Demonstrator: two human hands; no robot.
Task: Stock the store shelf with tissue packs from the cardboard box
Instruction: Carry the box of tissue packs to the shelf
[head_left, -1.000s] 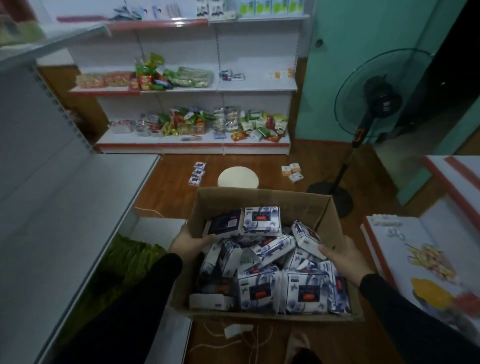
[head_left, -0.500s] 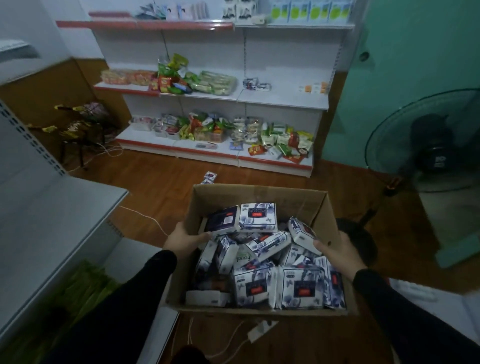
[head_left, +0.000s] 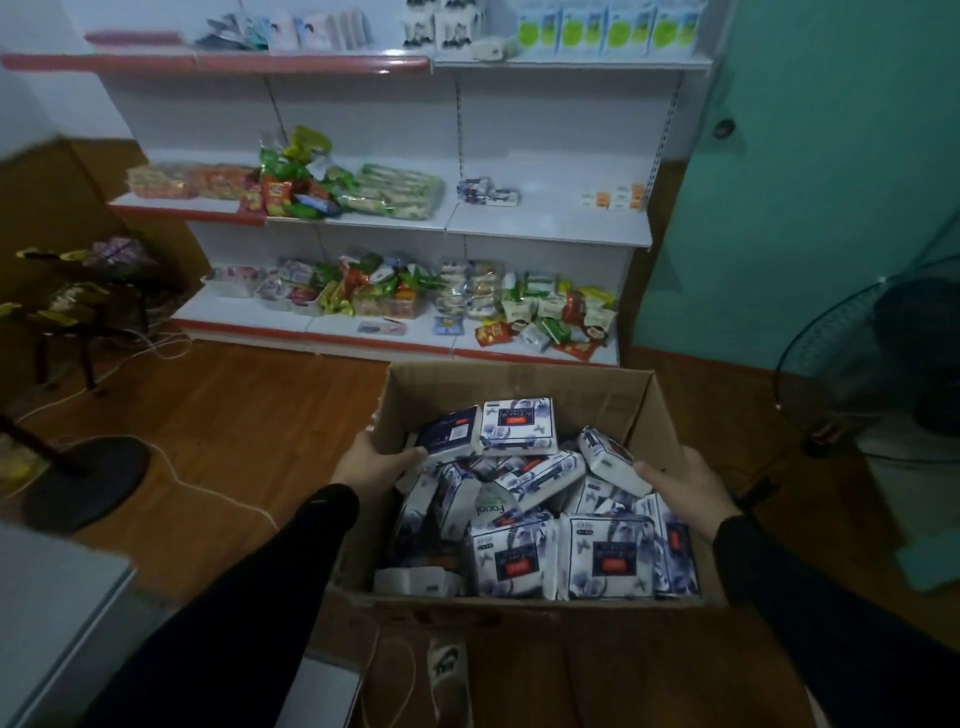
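Left hand (head_left: 376, 462) grips the left wall of the cardboard box (head_left: 524, 382), thumb hooked inside over the rim, and the right hand (head_left: 685, 486) clamps the right wall the same way. Box is held up above the wooden floor (head_left: 234, 415), open top facing the camera, long axis running away toward the store shelf (head_left: 550, 223). Inside, tissue packs (head_left: 519, 423) are heaped at all angles, some flat, some on edge, more than ten, exact count impossible. Shelf ahead carries snack packets (head_left: 291, 182) across two tiers.
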